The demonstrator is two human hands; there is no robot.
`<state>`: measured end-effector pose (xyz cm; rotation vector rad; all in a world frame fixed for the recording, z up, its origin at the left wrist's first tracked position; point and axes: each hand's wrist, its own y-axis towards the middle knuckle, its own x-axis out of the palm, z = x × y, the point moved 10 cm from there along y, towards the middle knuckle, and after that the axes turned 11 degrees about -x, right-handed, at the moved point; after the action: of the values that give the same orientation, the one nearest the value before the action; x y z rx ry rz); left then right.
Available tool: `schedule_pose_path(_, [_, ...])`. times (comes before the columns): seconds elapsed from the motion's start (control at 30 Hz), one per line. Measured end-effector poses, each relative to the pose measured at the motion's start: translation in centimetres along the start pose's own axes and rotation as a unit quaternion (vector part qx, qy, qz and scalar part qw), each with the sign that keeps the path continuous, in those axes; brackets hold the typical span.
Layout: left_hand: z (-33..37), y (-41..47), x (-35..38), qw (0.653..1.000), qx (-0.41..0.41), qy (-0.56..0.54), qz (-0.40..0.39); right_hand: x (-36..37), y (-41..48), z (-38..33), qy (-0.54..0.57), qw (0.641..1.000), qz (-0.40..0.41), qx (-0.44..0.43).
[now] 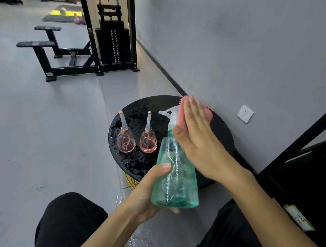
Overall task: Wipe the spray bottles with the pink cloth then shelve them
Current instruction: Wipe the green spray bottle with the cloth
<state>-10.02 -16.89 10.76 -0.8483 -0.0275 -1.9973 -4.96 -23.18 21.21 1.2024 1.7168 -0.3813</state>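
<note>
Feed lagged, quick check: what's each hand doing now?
Left hand: grips the green bottle.
Right hand: flat, pressing the cloth on it.

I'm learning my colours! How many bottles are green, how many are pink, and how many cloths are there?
green bottle: 1
pink bottles: 2
pink cloth: 1
Total: 4

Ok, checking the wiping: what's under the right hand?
The pink cloth, held against the green spray bottle top by the right hand. The hand covers most of it.
</note>
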Motion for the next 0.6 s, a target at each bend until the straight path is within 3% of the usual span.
schedule_pose_path(0.13, [-0.1, 0.0, 0.2, 1.0, -0.011, 0.0, -0.016, 0.7, -0.6, -0.5, -0.011, 1.0, -0.017, -0.021])
schedule_pose_path(0.3, [-0.7, 0.1, 0.8, 1.0, -0.018, 0.015, -0.021, -0.8, 1.1, 1.4, 0.043, 0.998, 0.016, 0.038])
schedule_pose_path(0.5, [0.4, 0.0, 0.5, 0.997, 0.013, 0.071, -0.01, 1.2, -0.5, -2.0, 0.01, 0.998, -0.041, -0.039])
schedule_pose_path(0.6, [0.0, -0.1, 0.7, 0.996, 0.014, 0.082, -0.018, 0.3, 0.3, -1.1, -0.03, 0.998, -0.044, -0.026])
